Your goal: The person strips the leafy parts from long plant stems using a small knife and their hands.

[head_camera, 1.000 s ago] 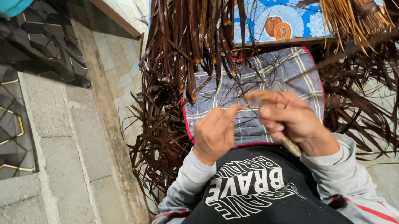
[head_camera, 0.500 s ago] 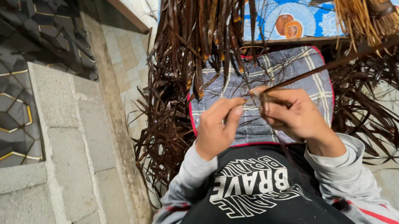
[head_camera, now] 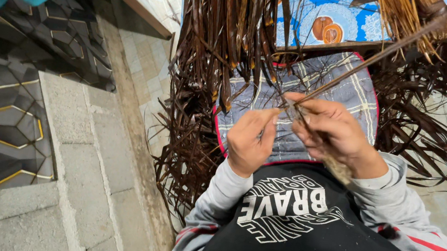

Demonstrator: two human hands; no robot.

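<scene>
Across the lap, a grey plaid cloth (head_camera: 339,90) with red edging lies under a heap of dark brown leaf strips (head_camera: 221,29). Over the cloth's near edge, the right hand (head_camera: 333,131) grips a long thin rib (head_camera: 378,54); the left hand (head_camera: 251,139) pinches its near end with closed fingertips.

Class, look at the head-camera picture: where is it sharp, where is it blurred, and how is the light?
Head view: soft, even light with no glare or hard shadows; the grey concrete blocks are crisp; the right hand and the long brown strip it holds are slightly motion-blurred; the left hand is clearer; wide-angle stretch towards the edges.
</scene>
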